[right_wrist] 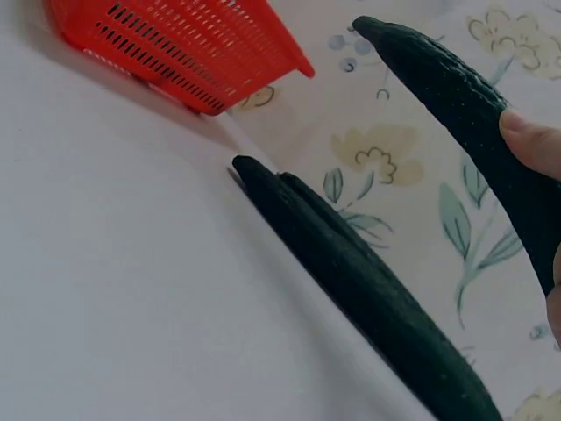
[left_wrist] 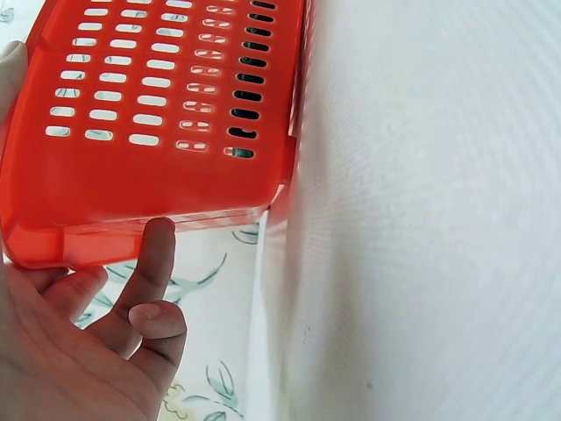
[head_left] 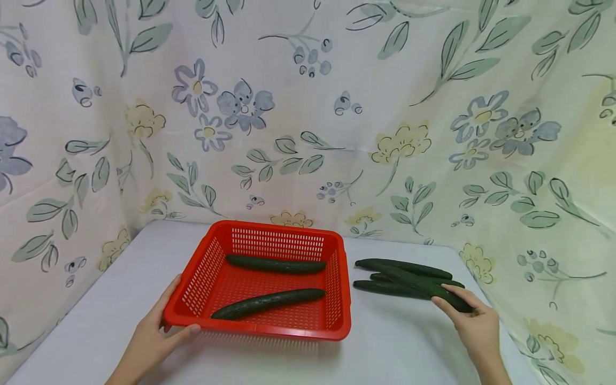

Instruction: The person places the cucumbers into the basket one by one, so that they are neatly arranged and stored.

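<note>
A red plastic basket (head_left: 269, 330) with slotted walls stands on the white table, two dark green cucumbers inside: one cucumber (head_left: 276, 264) lies toward the back, another cucumber (head_left: 269, 303) slants near the front. My left hand (head_left: 154, 334) grips the basket's near left corner, thumb on the rim and fingers at the outer side. Right of the basket, my right hand (head_left: 474, 321) pinches the near end of a cucumber (right_wrist: 469, 123) between thumb and fingers. In the right wrist view that cucumber is raised at a slant above other cucumbers (right_wrist: 351, 272) lying on the table.
Beside the basket lie several loose cucumbers, among them a back cucumber (head_left: 423, 269) and a front cucumber (head_left: 385, 289). A floral cloth (head_left: 308, 117) hangs behind and at both sides of the white table (head_left: 380, 347).
</note>
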Motion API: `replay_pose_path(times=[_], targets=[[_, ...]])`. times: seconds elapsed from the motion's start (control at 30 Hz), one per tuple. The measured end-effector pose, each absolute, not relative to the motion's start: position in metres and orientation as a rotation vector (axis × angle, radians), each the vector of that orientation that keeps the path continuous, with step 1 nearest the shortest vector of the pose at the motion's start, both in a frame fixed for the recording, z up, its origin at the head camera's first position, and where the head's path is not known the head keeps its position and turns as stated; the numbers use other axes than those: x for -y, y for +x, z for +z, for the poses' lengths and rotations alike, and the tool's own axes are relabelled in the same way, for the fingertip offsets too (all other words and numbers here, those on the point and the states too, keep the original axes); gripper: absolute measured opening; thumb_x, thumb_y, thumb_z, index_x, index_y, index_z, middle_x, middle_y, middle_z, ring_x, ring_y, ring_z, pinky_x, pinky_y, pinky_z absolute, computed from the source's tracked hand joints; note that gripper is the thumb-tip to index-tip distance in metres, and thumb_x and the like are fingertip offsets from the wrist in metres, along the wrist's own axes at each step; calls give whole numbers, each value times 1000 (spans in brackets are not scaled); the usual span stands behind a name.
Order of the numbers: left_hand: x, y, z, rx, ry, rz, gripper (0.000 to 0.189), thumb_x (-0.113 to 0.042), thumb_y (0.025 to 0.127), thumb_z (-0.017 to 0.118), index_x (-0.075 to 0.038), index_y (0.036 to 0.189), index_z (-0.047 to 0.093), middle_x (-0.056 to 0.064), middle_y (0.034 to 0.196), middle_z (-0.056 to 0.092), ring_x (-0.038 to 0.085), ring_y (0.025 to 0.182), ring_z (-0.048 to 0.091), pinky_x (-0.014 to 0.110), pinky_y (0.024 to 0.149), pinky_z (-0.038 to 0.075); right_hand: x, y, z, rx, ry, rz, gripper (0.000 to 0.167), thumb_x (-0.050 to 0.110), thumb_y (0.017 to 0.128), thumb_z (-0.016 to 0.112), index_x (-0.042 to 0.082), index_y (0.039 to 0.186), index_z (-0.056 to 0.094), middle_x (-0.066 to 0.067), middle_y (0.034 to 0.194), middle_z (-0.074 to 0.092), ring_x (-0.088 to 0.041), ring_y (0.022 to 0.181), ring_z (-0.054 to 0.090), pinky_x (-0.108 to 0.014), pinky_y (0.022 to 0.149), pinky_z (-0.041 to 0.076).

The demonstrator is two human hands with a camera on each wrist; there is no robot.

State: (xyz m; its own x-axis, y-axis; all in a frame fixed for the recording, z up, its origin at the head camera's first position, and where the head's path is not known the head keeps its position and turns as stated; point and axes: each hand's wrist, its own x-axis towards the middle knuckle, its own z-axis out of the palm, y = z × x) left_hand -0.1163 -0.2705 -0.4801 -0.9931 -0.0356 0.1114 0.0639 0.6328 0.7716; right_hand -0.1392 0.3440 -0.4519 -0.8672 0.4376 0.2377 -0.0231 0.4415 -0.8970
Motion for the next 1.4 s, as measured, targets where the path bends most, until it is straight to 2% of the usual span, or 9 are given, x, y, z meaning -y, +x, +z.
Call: replay_pose_path(times=[0.1,0.63,0.8,0.9,1.03,1.13,1.23,1.3,1.4], targets=[[271,-116,-481,2735,-16,-1302,112,-40,91,84,-22,173,10,28,166,37,48,133,55,35,84,60,-342,-142,-455,2259,-341,1434,49,15,84,92,3,129,76,29,106,69,-7,41,35,-26,44,39],[270,-116,-480,2743,-5,-1281,113,-41,91,84,-25,173,9,27,165,39,41,128,58,26,78,55,-288,-173,-450,2286,-268,1568,49,28,84,93,9,127,78,17,110,70,-6,48,30,-26,47,36],[269,-114,-479,2713,-28,-1249,113,-40,89,87,-32,172,12,25,161,45,16,114,59,25,75,51,-262,-187,-443,2318,-201,1590,49,31,86,92,11,129,77,2,130,71,-1,86,57,-14,68,48],[269,-114,-478,2702,-32,-1250,112,-41,88,87,-33,172,13,24,161,47,7,109,57,25,75,51,-248,-196,-438,2327,-136,1611,48,32,86,91,12,128,78,-2,131,72,1,111,59,-12,85,50],[268,-114,-478,2700,-39,-1244,112,-40,88,87,-32,172,13,24,162,45,20,117,60,24,78,54,-232,-207,-431,2295,-69,1696,46,30,84,93,13,124,80,0,117,73,-4,81,57,-17,68,48],[269,-114,-479,2699,-45,-1242,113,-38,88,88,-30,172,13,25,162,45,32,120,60,25,78,55,-221,-216,-425,2286,-16,1740,46,30,84,93,13,124,80,0,118,72,-8,78,58,-20,66,49],[270,-114,-481,2706,-38,-1238,113,-37,88,88,-29,172,13,26,161,45,34,120,60,25,78,56,-209,-225,-417,2298,39,1753,48,32,85,92,13,127,79,-3,130,72,-12,96,64,-21,73,53],[270,-114,-481,2697,-46,-1238,113,-36,87,89,-29,172,15,26,161,46,24,117,61,26,78,55,-200,-230,-411,2303,60,1779,49,33,85,92,13,127,79,-6,134,71,-14,79,60,-23,63,49],[270,-113,-481,2685,-57,-1242,112,-36,88,88,-30,172,15,25,161,47,14,115,61,25,78,55,-188,-238,-401,2307,117,1812,49,33,86,91,13,129,78,-8,135,70,-12,77,56,-25,62,46]])
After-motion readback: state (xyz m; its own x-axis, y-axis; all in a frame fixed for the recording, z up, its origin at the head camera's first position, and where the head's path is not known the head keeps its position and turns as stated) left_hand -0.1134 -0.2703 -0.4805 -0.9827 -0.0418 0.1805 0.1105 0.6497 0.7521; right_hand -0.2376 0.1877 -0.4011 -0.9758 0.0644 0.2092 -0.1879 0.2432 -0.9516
